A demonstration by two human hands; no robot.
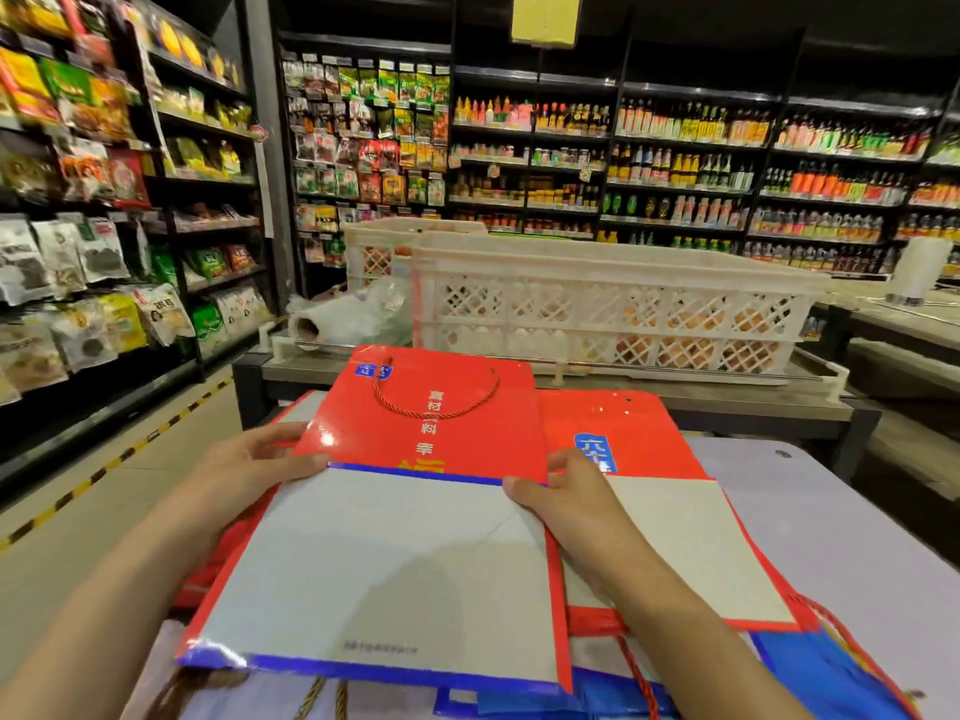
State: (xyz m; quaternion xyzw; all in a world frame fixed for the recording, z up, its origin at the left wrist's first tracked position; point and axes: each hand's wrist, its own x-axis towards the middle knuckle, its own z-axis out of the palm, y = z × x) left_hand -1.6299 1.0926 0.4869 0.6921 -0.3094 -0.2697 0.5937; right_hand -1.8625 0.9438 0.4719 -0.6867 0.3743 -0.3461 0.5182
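Pinching the red gift bag (431,423) at its fold, my left hand (249,470) and right hand (566,506) clamped on either edge; bag flat, not yet opened.

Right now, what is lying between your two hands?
In the head view, the flat red paper bag spans the gap between the left hand and the right hand; both hold its side edges at the fold.

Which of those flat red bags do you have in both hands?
The top bag, with the rope handle across its face; the left hand and right hand pinch its side edges.
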